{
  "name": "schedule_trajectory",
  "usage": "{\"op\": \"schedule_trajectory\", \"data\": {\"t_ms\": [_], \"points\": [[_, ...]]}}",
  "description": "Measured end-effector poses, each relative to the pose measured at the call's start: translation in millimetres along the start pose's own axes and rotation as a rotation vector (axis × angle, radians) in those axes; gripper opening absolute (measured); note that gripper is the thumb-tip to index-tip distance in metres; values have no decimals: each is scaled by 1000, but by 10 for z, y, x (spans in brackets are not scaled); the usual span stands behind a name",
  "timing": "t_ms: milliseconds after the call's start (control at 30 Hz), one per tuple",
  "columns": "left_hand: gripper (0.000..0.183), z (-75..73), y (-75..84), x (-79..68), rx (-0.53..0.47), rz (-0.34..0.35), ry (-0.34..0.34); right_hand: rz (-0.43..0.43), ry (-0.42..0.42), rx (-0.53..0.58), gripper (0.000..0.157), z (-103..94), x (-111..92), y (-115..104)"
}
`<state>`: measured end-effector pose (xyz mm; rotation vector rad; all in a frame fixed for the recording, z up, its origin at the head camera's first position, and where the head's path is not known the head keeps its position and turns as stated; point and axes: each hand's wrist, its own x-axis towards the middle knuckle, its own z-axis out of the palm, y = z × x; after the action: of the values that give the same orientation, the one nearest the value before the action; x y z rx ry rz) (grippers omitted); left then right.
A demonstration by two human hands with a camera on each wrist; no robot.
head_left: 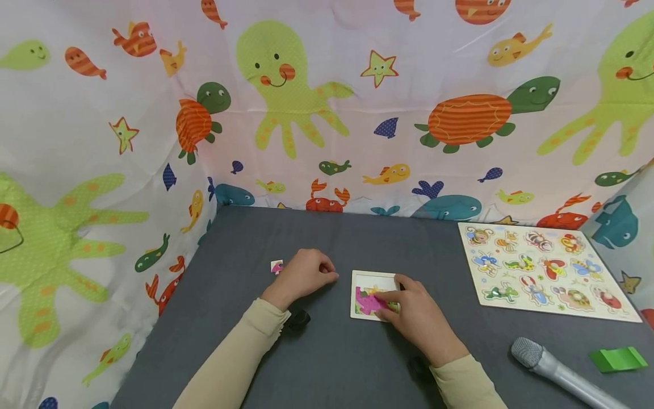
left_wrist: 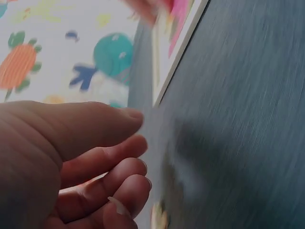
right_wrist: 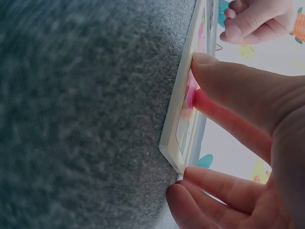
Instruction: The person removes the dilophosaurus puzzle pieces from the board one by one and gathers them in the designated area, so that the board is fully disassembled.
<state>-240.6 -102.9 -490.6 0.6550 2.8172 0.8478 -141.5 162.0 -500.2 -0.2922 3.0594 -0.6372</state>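
A small jigsaw puzzle in a pale square frame [head_left: 360,274] lies on the dark table, with a pink picture [head_left: 369,304] partly assembled and a white area above it. My right hand [head_left: 421,318] is over its right side; the thumb and index fingertip touch the puzzle, while other fingers rest at the frame's edge. To the left of the frame, my left hand [head_left: 305,275] hovers with loosely curled fingers [left_wrist: 126,167] and nothing in them. Beside that hand lies a loose jigsaw piece [head_left: 276,266], pink and white, partly hidden by the wrist.
At the back right lies a larger board of insect pictures [head_left: 549,272]. A grey microphone [head_left: 557,369] and a green block [head_left: 618,359] are at the front right. Cloth printed with sea animals [head_left: 317,74] hangs behind and at the sides.
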Motion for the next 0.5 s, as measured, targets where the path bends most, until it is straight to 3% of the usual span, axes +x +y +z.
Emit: {"op": "schedule_trajectory", "data": {"t_ms": [267, 500], "points": [[11, 255, 337, -5, 65, 162, -47, -27, 25, 6, 35, -9, -1, 33], [17, 316, 422, 2, 36, 121, -105, -46, 26, 12, 34, 16, 9, 32]]}}
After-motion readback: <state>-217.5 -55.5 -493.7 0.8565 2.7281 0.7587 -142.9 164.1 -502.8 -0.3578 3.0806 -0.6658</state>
